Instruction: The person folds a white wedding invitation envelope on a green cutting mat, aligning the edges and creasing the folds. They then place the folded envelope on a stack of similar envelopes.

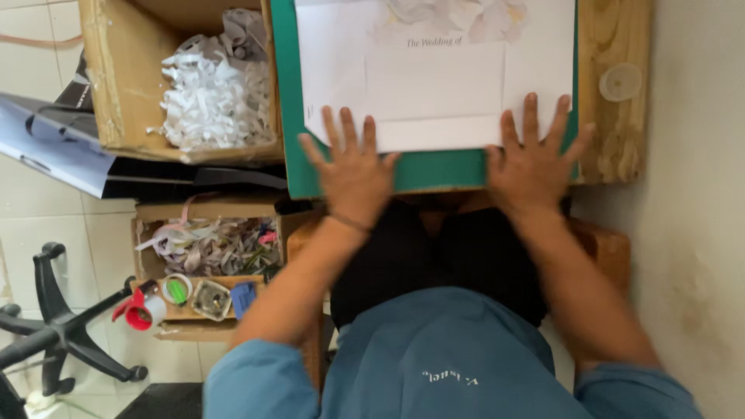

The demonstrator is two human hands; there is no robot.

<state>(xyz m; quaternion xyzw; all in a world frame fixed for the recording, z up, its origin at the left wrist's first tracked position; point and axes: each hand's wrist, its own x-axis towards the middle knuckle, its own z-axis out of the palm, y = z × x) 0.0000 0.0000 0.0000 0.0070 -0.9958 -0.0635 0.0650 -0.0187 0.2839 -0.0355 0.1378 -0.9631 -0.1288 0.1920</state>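
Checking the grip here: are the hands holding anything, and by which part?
Nothing is gripped. Both hands, left hand and right hand, press flat on the white sheet's folded near edge.

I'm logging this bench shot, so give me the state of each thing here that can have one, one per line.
White printed sheet: flat on the green cutting mat, bottom edge folded up.
Left hand: open, palm down on the sheet's lower edge.
Right hand: open, fingers spread, pressing the fold.
Cardboard box: open, holding shredded white paper.
Tape dispenser: lying in the lower box.
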